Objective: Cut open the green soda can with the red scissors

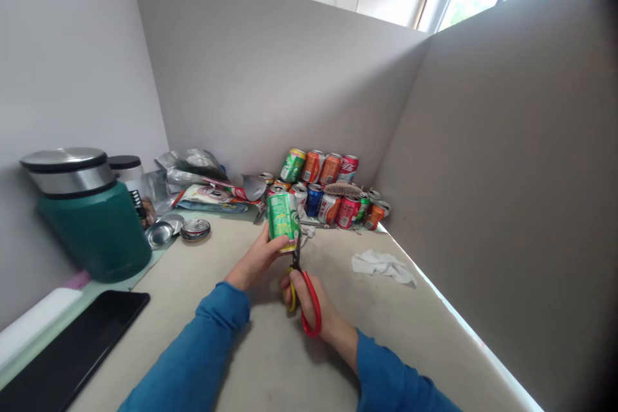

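Observation:
A green can (283,219) with a yellow lower edge is held up over the table by my left hand (261,254), whose fingers wrap round its lower left side. My right hand (309,299) grips scissors (313,315) with red and yellow handles. Their dark blades point up along the can's lower right side; whether they touch or enter the metal I cannot tell. Several drink cans (329,207) stand and lie in stacked rows behind the hands.
On the left are a teal container (96,225), a black tablet (72,347), metal can ends (196,230) and a pile of cut sheets and packets (212,196). A crumpled tissue (383,266) lies at the right. Grey partitions (290,77) enclose the table (386,322).

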Motion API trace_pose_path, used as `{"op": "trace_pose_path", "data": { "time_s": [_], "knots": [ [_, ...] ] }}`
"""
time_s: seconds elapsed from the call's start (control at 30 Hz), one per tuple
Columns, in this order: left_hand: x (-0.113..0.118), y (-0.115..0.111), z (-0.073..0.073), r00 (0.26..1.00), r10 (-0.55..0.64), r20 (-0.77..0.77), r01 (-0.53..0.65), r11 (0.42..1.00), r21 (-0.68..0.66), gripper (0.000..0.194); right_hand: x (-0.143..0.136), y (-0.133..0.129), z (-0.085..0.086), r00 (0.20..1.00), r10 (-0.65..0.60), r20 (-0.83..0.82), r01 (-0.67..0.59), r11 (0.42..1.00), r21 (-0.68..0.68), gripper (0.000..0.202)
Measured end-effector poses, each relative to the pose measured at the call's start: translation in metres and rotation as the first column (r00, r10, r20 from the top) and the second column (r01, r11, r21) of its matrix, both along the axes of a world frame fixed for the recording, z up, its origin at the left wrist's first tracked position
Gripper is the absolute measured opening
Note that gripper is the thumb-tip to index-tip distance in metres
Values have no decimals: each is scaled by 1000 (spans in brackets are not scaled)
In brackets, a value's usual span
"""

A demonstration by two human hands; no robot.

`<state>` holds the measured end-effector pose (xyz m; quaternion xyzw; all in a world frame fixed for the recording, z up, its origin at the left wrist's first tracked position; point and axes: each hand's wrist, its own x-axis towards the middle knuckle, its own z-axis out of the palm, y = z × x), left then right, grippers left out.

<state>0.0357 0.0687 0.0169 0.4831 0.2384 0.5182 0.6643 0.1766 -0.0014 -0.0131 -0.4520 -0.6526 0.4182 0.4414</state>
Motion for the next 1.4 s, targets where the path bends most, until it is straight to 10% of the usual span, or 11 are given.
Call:
{"op": "trace_pose_path", "data": {
  "time_s": [0.7, 1.4],
  "knots": [
    [-5, 8, -14, 997, -38, 68, 39, 999, -10, 72, -9, -3, -4, 990, -113, -86, 102, 987, -121, 63],
    [-6, 2, -3, 998, -15, 61, 15, 1000, -11, 78, 15, -3, 7, 966, 247, -83, -255, 961, -105, 66]
  ]
}}
